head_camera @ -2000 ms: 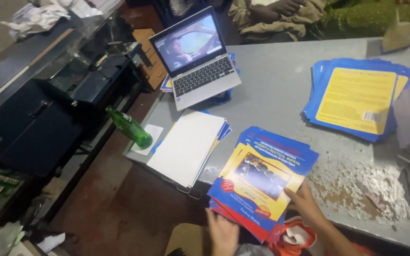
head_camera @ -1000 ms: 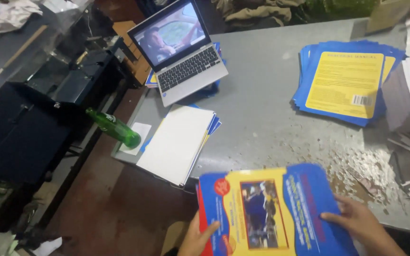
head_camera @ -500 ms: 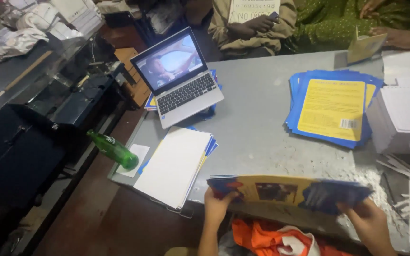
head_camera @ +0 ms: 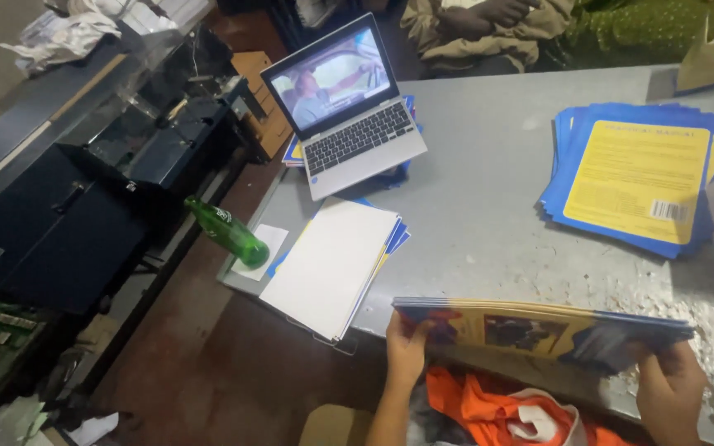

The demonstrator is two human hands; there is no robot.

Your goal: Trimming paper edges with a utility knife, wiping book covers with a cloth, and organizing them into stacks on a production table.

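Both hands held one stack of booklets (head_camera: 539, 329) edge-on over the near edge of the grey table (head_camera: 489, 173), the stack lying nearly flat with its blue and yellow covers facing the person. Left hand (head_camera: 406, 347) gripped the stack's left end, fingers curled under and thumb against the cover. Right hand (head_camera: 669, 388) gripped the right end the same way, closed on the lower corner. Orange cloth (head_camera: 489, 409) lay below the stack, at the person's lap.

On the table, left of the held stack, sat a pile of white sheets (head_camera: 332, 264) over blue-edged covers, overhanging the table's near edge. A green glass bottle (head_camera: 226, 231) lay tilted just beside it at the table's left corner, next to a small white paper slip (head_camera: 262, 248). Behind that, an open laptop (head_camera: 345, 107) with its screen lit rested partly on more blue booklets. To the right, well apart from the hands, lay a fanned pile of blue booklets with yellow back covers (head_camera: 642, 177). White paper trimmings (head_camera: 679, 306) were scattered on the table near the right hand. A black machine (head_camera: 101, 190) stood left of the table. Another person sat beyond the far edge.
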